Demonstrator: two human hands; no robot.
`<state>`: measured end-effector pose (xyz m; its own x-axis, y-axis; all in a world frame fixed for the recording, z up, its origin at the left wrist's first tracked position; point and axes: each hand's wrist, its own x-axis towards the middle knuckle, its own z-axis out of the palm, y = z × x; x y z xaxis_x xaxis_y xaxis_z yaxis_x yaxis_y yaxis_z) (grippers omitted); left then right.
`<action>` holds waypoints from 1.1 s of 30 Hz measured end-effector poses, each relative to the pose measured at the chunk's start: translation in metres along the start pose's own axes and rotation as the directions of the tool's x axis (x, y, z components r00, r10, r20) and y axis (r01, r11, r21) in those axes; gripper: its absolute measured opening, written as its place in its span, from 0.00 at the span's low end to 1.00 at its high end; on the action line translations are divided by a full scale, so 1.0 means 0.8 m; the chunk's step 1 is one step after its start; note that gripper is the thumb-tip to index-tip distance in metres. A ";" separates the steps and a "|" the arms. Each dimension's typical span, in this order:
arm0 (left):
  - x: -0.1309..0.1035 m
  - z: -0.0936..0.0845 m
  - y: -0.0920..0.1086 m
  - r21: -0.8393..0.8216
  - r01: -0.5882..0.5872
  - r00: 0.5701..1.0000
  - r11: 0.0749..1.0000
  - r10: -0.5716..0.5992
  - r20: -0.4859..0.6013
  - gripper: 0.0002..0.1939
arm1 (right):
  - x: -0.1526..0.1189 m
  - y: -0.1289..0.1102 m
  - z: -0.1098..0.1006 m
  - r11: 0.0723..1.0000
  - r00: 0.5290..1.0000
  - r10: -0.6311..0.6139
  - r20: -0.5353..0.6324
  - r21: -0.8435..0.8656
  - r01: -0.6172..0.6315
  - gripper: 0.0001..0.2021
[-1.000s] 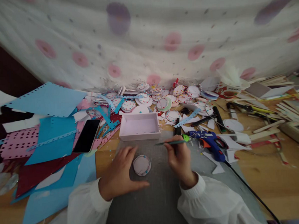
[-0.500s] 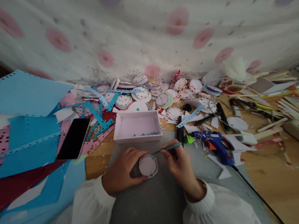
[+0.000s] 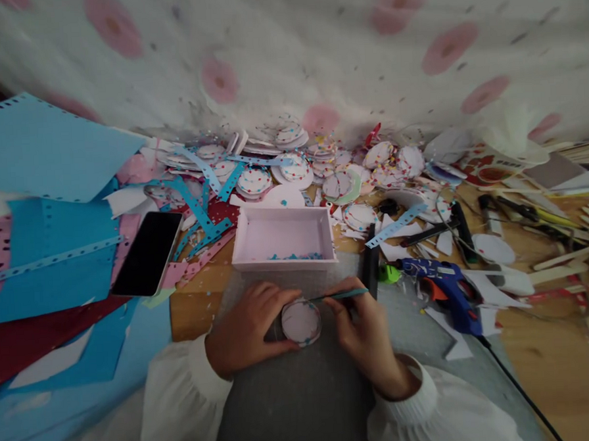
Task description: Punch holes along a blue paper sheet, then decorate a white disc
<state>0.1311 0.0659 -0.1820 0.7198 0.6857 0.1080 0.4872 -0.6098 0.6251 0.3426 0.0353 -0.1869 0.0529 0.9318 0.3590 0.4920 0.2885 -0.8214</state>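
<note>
A small round white disc with a thin wound edge and blue specks lies between my hands. My left hand grips its left side between thumb and fingers. In my right hand is a teal tweezer-like tool, pinched by thumb and fingers, its thin tip at the disc's upper right edge. Just beyond stands a shallow white box with small blue bits along its inner front side. Under the hands is a grey mat.
A blue glue gun with its cord lies at the right. Left are a black phone and blue sheets. Decorated discs pile up behind the box. Wooden sticks, tools and a paper cup are at the far right.
The camera view has shifted, so most things appear moved. The tool in my right hand now lies flatter, its tip still at the disc's edge. My left hand keeps its hold.
</note>
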 end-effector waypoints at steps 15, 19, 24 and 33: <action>0.001 0.001 0.001 -0.003 0.006 1.000 1.000 -0.006 -0.016 0.31 | -0.002 0.004 0.000 0.999 0.998 -0.033 0.053 -0.030 0.035 0.07; 0.001 0.000 0.001 0.010 0.004 1.000 1.000 -0.004 -0.013 0.31 | -0.001 0.003 -0.001 0.999 0.999 -0.042 0.021 -0.019 0.043 0.07; 0.001 0.003 -0.003 0.012 0.008 1.000 1.000 -0.008 -0.013 0.35 | 0.002 -0.001 -0.005 0.997 0.998 -0.068 -0.012 -0.027 0.068 0.07; -0.026 -0.060 0.012 -0.045 0.134 0.894 0.990 -0.140 -0.427 0.20 | 0.004 -0.002 -0.018 0.995 0.956 -0.095 -0.279 -0.036 0.088 0.02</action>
<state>0.0968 0.0654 -0.1410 0.3638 0.8677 0.3386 0.5566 -0.4940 0.6680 0.3549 0.0343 -0.1782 0.2465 0.8017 0.5445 0.5257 0.3614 -0.7701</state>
